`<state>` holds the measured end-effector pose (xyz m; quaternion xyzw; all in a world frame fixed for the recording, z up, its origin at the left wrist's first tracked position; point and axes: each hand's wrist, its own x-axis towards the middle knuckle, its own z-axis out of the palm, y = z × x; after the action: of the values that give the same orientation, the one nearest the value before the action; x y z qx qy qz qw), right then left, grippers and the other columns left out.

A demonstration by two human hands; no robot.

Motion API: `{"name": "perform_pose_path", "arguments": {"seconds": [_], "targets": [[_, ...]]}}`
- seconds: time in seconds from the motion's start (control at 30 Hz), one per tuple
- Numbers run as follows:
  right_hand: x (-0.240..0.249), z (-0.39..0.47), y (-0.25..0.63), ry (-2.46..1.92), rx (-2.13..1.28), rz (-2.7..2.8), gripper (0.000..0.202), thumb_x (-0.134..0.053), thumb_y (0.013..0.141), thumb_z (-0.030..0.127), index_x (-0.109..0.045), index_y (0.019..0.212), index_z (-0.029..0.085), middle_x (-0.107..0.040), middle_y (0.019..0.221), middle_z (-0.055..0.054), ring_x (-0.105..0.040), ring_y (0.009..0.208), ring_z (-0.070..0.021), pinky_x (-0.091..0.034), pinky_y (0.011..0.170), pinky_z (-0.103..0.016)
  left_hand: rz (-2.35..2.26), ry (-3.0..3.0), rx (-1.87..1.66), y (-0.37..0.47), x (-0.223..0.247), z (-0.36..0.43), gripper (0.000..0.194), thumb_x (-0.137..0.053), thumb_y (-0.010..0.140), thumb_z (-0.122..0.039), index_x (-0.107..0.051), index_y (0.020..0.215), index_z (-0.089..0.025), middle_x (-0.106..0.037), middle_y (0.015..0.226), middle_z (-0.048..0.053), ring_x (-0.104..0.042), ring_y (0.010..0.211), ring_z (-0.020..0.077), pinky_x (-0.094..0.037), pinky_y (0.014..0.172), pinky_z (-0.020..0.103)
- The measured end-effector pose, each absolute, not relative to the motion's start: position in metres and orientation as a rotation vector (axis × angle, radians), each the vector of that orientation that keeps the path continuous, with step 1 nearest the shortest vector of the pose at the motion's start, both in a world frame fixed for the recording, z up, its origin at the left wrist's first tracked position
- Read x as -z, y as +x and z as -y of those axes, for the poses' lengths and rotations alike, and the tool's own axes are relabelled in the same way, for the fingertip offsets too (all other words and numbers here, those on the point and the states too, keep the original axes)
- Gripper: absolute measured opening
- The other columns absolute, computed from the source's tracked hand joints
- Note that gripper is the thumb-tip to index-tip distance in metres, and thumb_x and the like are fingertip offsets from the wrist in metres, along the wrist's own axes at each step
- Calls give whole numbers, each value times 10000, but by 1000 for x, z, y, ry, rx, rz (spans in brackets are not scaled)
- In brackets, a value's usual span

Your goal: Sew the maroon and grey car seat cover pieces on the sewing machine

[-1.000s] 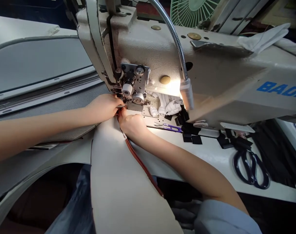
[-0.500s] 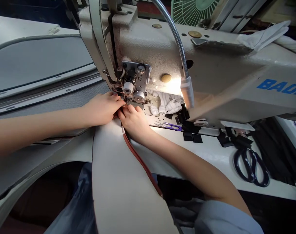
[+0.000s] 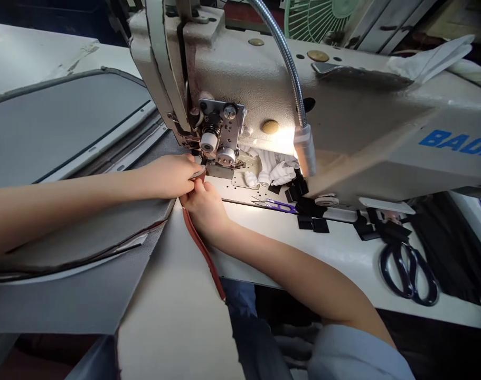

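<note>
Item: seam feed at sewing machine (image 3: 264,100). 2 hands: left hand (image 3: 172,175), right hand (image 3: 203,203) pinching red piping (image 3: 203,248) onto cream panel (image 3: 177,306); next calls for steady edge alignment.

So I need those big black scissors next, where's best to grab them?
Take the scissors by their two loop handles, reaching from the table's near edge. They lie flat with loops toward you and blades pointing away toward the sewing machine.

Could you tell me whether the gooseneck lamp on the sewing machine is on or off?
On: the gooseneck lamp casts a bright glow on the sewing machine beside it.
</note>
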<state>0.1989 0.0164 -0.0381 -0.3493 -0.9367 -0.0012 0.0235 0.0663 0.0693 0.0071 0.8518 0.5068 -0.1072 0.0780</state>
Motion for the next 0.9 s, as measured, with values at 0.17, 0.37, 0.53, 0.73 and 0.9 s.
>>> {"name": "perform_pose_path", "arguments": {"seconds": [0.17,0.37,0.53,0.73,0.9], "targets": [[37,5,206,-1016,44,3041,510,-469,889,102,-537,1394,119,-611,1371,-189,-480,1340,-339,-427,1052,-508,-1603,2450,287,60,-4,-67,333,-491,789,-316,-670,1054,-223,-715,1094,50,-671,969,241,-497,802,312],[46,16,199,-1040,-81,3064,581,-430,914,133,-445,1491,189,-455,1537,-181,-340,1472,-355,-426,1058,-587,-1683,2407,301,65,-4,-65,404,-458,783,-231,-677,1123,-225,-691,1230,55,-663,1084,254,-494,888,321],[49,4,195,-1107,-29,3056,586,-368,921,70,-437,1499,139,-439,1548,-194,-329,1489,-313,-416,1103,-538,-1768,2391,308,76,-4,-72,437,-458,796,-203,-682,1172,-197,-713,1200,79,-664,1104,272,-497,917,326],[41,4,204,-1029,-120,3006,532,-368,949,88,-429,1474,27,-422,1554,-236,-349,1479,-315,-361,1135,-480,-1638,2438,338,68,-14,-44,566,-459,764,-204,-611,1309,-182,-637,1345,88,-603,1191,288,-482,989,368],[23,18,234,-931,-574,2783,762,-580,842,179,-301,1521,-27,-389,1561,-272,-312,1485,-374,-352,1129,-495,-1541,2558,220,38,-56,15,551,-465,777,-291,-623,1289,-166,-681,1200,107,-617,1119,314,-472,996,450]]}}
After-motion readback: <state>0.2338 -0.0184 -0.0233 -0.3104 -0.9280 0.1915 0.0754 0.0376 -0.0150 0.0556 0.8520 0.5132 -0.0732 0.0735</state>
